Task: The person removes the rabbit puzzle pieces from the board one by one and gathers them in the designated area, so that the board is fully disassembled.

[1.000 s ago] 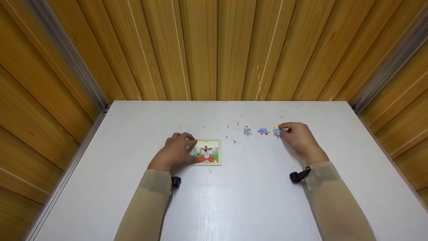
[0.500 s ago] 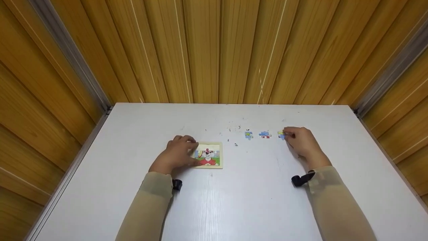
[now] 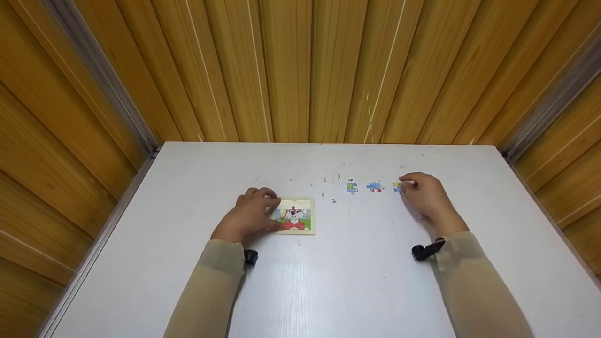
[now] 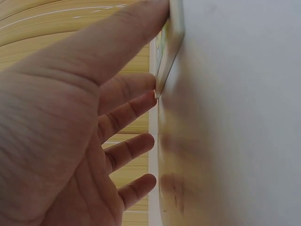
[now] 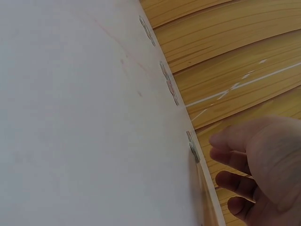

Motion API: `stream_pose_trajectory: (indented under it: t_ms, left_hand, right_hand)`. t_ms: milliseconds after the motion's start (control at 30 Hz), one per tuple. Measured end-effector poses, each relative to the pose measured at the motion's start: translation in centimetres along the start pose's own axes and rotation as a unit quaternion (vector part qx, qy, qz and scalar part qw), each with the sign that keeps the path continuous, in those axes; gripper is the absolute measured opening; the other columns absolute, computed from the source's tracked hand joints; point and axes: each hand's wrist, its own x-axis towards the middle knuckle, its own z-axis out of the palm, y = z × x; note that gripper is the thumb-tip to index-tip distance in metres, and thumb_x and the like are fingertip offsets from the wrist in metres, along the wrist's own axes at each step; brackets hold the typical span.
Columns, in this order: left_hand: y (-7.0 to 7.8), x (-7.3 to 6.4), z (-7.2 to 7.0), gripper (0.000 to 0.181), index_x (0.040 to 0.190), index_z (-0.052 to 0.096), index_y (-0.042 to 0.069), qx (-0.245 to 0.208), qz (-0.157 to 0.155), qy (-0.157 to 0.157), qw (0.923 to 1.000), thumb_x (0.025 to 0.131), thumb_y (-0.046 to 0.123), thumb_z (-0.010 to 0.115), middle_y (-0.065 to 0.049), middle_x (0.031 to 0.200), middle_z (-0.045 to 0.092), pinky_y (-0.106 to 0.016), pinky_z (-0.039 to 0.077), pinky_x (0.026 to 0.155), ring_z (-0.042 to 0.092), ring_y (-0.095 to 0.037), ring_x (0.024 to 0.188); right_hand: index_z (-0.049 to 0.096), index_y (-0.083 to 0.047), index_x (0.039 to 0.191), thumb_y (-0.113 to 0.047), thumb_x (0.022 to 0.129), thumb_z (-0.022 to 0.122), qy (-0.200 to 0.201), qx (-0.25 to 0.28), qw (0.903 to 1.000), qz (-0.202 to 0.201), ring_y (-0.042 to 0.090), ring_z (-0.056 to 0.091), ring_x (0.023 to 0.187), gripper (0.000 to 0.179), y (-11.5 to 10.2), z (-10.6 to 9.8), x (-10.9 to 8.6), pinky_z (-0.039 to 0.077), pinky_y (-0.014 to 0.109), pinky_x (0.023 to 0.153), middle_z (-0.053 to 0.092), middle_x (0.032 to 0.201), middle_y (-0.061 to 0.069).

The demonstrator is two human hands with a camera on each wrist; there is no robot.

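Note:
A jigsaw puzzle tray (image 3: 313, 216) with a pale wooden rim lies on the white table, partly filled with a red-and-white cartoon animal picture. My left hand (image 3: 251, 212) holds its left side, thumb on the near part and forefinger at the far corner. In the left wrist view, the other fingers of the left hand (image 4: 70, 122) spread beside the tray's edge (image 4: 170, 56). My right hand (image 3: 426, 195) hovers beside a yellow-and-blue puzzle piece (image 3: 397, 187). The right wrist view shows a gap between that piece (image 5: 193, 147) and the loosely bent fingers (image 5: 230, 140).
Two more puzzle pieces lie in a row to the left: a blue-and-red one (image 3: 374, 187) and a blue one with a yellow-green figure (image 3: 352, 188). Small dark specks are scattered behind the tray. A ribbed wood-look wall (image 3: 291, 70) stands behind the table (image 3: 338, 281).
My right hand has shifted the yellow-and-blue puzzle piece slightly right and let go of it. The left hand stays on the tray. The head view has shifted a little.

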Motion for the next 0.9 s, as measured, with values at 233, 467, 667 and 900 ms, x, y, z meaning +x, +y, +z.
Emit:
stream_pose_trajectory:
  t_ms: [233,467,667,900]
  left_hand:
    - [-0.1,0.1,0.1,0.080,0.158,0.069,0.022,0.004,0.015,-0.002,0.9999,0.088,0.041,0.100,-0.002,0.166,0.058,-0.064,0.037,0.134,0.040,-0.037,0.162]
    - [-0.1,0.0,-0.1,0.078,0.156,0.070,0.020,0.001,0.020,-0.002,0.9998,0.087,0.038,0.100,-0.003,0.164,0.060,-0.061,0.038,0.132,0.041,-0.036,0.160]
    - [0.0,-0.1,-0.2,0.076,0.156,0.071,0.021,-0.004,0.010,-0.001,0.9999,0.087,0.037,0.100,-0.002,0.164,0.060,-0.062,0.040,0.131,0.041,-0.036,0.160]
    - [0.0,-0.2,0.0,0.079,0.158,0.069,0.021,-0.005,0.008,-0.003,1.0000,0.087,0.039,0.100,-0.001,0.165,0.059,-0.062,0.039,0.133,0.040,-0.036,0.160]
  right_hand:
    - [0.072,-0.004,0.146,-0.019,0.113,0.064,0.012,0.011,0.9998,-0.014,0.038,0.059,0.123,0.037,-0.5,0.1,-0.1,0.051,0.053,0.105,0.066,0.141,0.028]
    - [0.074,-0.004,0.143,-0.019,0.114,0.065,0.024,0.022,0.9989,-0.033,0.038,0.060,0.125,0.034,-1.8,0.6,-0.4,0.049,0.052,0.105,0.066,0.149,0.027]
    - [0.077,-0.003,0.137,-0.016,0.113,0.067,0.022,0.037,0.9956,-0.083,0.039,0.064,0.126,0.030,-5.5,2.0,-0.8,0.049,0.056,0.111,0.069,0.151,0.023]
    - [0.081,-0.008,0.129,-0.017,0.111,0.070,-0.002,0.061,0.9882,-0.141,0.037,0.066,0.125,0.023,-10.4,4.6,-1.8,0.052,0.058,0.110,0.078,0.139,0.014]
